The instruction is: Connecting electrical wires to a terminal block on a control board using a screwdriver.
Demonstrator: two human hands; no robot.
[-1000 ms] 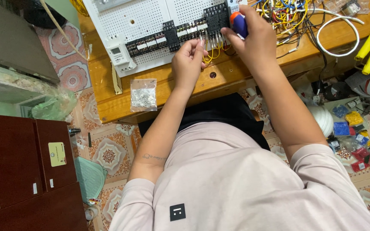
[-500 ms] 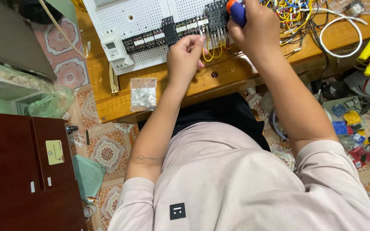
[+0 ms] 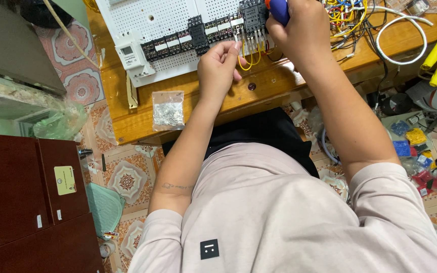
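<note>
Right hand (image 3: 299, 28), top centre: fingers closed around blue-handled screwdriver (image 3: 278, 9) at black terminal blocks (image 3: 251, 15). Left hand (image 3: 218, 65): fingers pinching yellow wire (image 3: 245, 63) beneath blocks, above wooden surface (image 3: 259, 88).

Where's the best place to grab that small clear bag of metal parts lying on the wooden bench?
Probably pinch the small clear bag by its empty top edge, coming from above. It lies flat on the wooden bench, apart from both hands, and its parts sit heaped in the lower half, so the top strip is thin and free.
</note>
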